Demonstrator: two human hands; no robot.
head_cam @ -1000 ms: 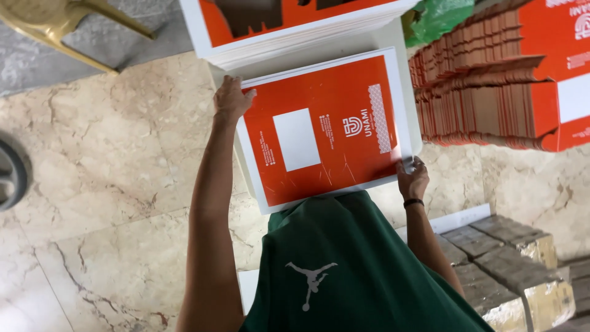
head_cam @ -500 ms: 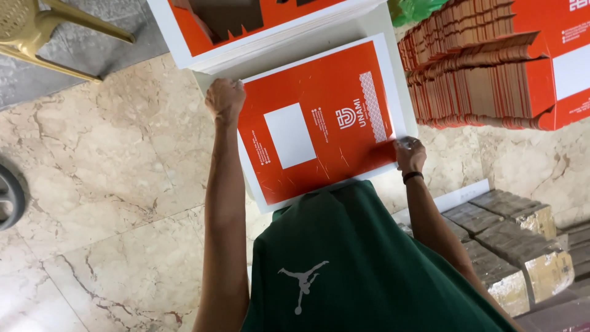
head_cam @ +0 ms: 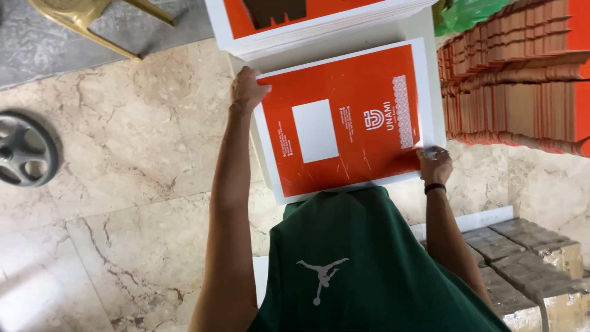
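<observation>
I hold a flat orange printed card sheet [head_cam: 362, 92] with a white border and a white rectangle on it, out in front of my green shirt. My left hand [head_cam: 247, 91] grips its far left corner. My right hand [head_cam: 435, 163] pinches its near right corner. The sheet lies over a white stack of sheets [head_cam: 424, 31]. Just beyond it sits another pile of orange and white sheets [head_cam: 295, 27].
Stacks of folded orange cartons [head_cam: 516, 92] fill the right side. A green plastic bag [head_cam: 467, 15] lies at the top right. Wrapped blocks [head_cam: 522, 258] sit at the lower right. A dark wheel [head_cam: 24, 150] is at the left, yellow chair legs [head_cam: 92, 24] top left, on a marble floor.
The view has shifted a little; the sheet and both hands sit slightly higher and further left in the picture. My grip on the two corners is unchanged.
</observation>
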